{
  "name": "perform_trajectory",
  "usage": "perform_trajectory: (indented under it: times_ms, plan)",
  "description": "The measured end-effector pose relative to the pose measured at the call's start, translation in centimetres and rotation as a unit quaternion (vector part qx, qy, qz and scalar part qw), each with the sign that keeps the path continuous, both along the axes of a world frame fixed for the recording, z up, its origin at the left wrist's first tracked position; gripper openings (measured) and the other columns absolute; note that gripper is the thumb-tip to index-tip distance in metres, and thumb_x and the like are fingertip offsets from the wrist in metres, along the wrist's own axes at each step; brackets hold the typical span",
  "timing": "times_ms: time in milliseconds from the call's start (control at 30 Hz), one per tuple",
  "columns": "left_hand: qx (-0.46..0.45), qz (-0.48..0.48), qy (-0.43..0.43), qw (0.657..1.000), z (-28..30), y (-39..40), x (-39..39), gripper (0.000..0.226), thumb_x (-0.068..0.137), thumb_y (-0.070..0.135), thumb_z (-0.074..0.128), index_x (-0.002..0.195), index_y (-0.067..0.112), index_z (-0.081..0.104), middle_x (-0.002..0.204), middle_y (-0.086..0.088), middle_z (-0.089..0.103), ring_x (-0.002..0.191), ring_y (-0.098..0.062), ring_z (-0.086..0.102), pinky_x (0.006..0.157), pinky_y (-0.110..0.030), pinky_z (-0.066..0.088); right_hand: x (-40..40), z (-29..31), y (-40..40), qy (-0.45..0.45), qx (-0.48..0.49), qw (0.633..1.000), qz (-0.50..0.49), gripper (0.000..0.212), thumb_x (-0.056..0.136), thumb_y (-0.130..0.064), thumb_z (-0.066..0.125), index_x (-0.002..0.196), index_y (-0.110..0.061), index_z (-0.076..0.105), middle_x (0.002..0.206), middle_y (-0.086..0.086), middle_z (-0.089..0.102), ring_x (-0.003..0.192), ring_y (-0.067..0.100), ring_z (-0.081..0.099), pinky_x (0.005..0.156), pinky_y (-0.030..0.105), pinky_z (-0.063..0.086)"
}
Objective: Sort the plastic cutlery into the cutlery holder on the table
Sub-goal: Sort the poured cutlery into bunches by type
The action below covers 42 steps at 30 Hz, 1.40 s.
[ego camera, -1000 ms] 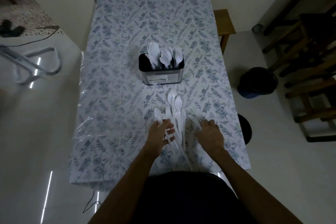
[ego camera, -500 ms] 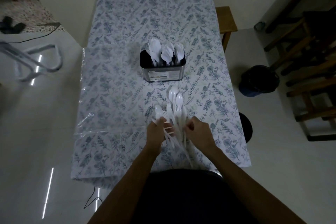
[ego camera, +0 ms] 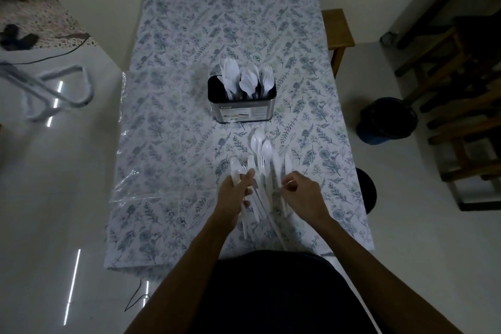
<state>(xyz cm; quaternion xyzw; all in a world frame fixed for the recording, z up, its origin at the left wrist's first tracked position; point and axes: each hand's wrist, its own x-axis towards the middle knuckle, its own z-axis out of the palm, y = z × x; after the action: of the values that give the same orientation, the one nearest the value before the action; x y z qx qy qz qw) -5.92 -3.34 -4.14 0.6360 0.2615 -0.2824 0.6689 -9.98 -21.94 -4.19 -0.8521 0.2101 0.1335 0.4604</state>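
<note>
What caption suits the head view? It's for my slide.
Both hands sorting loose plastic cutlery before a part-filled cutlery holder.

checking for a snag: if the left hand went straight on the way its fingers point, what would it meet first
Likely the loose cutlery pile straight away: the left hand already grips pieces of it. Beyond that lies the cutlery holder, though depth is hard to judge.

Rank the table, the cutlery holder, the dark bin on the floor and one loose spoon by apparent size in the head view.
1. Table
2. Bin and cutlery holder look about alike; their distances differ, so no ranking
3. Spoon
</note>
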Motion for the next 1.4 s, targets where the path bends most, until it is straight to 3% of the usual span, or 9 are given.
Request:
perform_trajectory:
  times_ms: [200, 300, 467, 633, 733, 967, 1067, 1200, 1400]
  plan:
    - [-0.061, 0.01, -0.013, 0.998, -0.4, -1.3, -0.1, 0.032, 0.105, 0.027, 0.058, 0.107, -0.004, 0.068, 0.092, -0.014, 0.077, 0.081, -0.027, 0.076, 0.069, -0.038, 0.063, -1.3, 1.7, 2.7, -0.034, 0.08, 0.987, 0.137, 0.007, 0.086, -0.023, 0.076, 0.091, -0.02, 0.076, 0.084, -0.009, 0.075, 0.073, -0.002, 0.069, 0.069, 0.013, 0.051]
    - [-0.031, 0.092, -0.003, 0.995, -1.5, -0.3, -0.2, 0.022, 0.106, 0.019, 0.054, 0.093, 0.003, 0.063, 0.067, -0.01, 0.066, 0.056, -0.02, 0.065, 0.052, -0.032, 0.056, -1.2, -0.4, 1.7, -0.025, -0.047, 0.998, 0.046, 0.014, 0.091, -0.025, 0.068, 0.089, -0.011, 0.065, 0.081, -0.001, 0.068, 0.073, 0.014, 0.066, 0.066, 0.027, 0.052]
    - [-0.002, 0.119, 0.025, 0.993, -2.2, 1.8, 0.1, 0.016, 0.098, 0.022, 0.068, 0.09, 0.013, 0.058, 0.066, -0.002, 0.048, 0.048, -0.012, 0.042, 0.044, -0.025, 0.039, 0.1, -3.1, 0.1, 0.076, -0.216, 0.968, 0.1, 0.027, 0.094, -0.025, 0.062, 0.106, -0.001, 0.056, 0.099, 0.017, 0.065, 0.092, 0.03, 0.063, 0.071, 0.032, 0.045]
    - [-0.02, 0.08, 0.017, 0.996, -1.2, 1.1, 0.3, 0.027, 0.088, 0.038, 0.079, 0.092, 0.018, 0.062, 0.08, 0.001, 0.065, 0.068, -0.014, 0.059, 0.055, -0.027, 0.04, 0.2, -0.8, 0.0, -0.005, -0.14, 0.99, 0.013, 0.011, 0.09, -0.014, 0.067, 0.091, -0.007, 0.059, 0.082, 0.005, 0.065, 0.072, 0.018, 0.062, 0.057, 0.02, 0.043]
    - [-0.053, 0.012, 0.007, 0.998, -0.7, 0.2, 0.7, 0.046, 0.088, 0.051, 0.075, 0.109, 0.01, 0.071, 0.102, -0.007, 0.078, 0.089, -0.023, 0.073, 0.066, -0.032, 0.048, -0.6, 1.5, 1.9, -0.044, -0.036, 0.989, 0.14, 0.01, 0.088, -0.02, 0.072, 0.095, -0.014, 0.069, 0.085, -0.003, 0.071, 0.074, 0.005, 0.067, 0.067, 0.015, 0.052]
    - [0.031, 0.099, 0.0, 0.995, -1.7, 1.6, 0.8, 0.027, 0.106, 0.025, 0.054, 0.09, 0.003, 0.059, 0.056, -0.005, 0.051, 0.045, -0.014, 0.046, 0.045, -0.028, 0.048, -2.8, -0.4, 2.2, 0.062, -0.091, 0.984, 0.143, 0.036, 0.088, -0.047, 0.07, 0.093, -0.013, 0.058, 0.073, -0.005, 0.06, 0.068, 0.015, 0.059, 0.056, 0.024, 0.044]
    - [0.016, 0.154, 0.044, 0.987, -2.0, 2.9, 1.0, 0.018, 0.104, 0.024, 0.058, 0.092, 0.01, 0.058, 0.054, -0.001, 0.047, 0.039, -0.009, 0.04, 0.039, -0.024, 0.04, -3.4, -1.6, 2.1, 0.123, -0.133, 0.961, 0.207, 0.035, 0.085, -0.039, 0.069, 0.108, -0.013, 0.061, 0.089, 0.006, 0.066, 0.085, 0.026, 0.065, 0.066, 0.028, 0.048]
    - [0.009, 0.133, 0.05, 0.99, -1.6, 2.6, 0.6, 0.019, 0.105, 0.024, 0.057, 0.092, 0.009, 0.056, 0.056, -0.001, 0.044, 0.04, -0.01, 0.035, 0.039, -0.022, 0.035, -2.7, -1.6, 1.9, 0.088, -0.116, 0.979, 0.14, 0.018, 0.087, -0.024, 0.067, 0.074, -0.016, 0.056, 0.065, -0.003, 0.056, 0.06, 0.013, 0.055, 0.051, 0.021, 0.04]
    - [-0.008, 0.114, 0.047, 0.992, -1.6, 2.1, 0.2, 0.025, 0.103, 0.022, 0.061, 0.08, 0.013, 0.055, 0.06, -0.001, 0.044, 0.041, -0.009, 0.034, 0.041, -0.022, 0.031, -2.6, -1.4, -0.2, 0.113, -0.086, 0.985, 0.102, 0.02, 0.088, -0.023, 0.074, 0.076, -0.008, 0.068, 0.074, 0.005, 0.069, 0.065, 0.014, 0.065, 0.056, 0.014, 0.047]
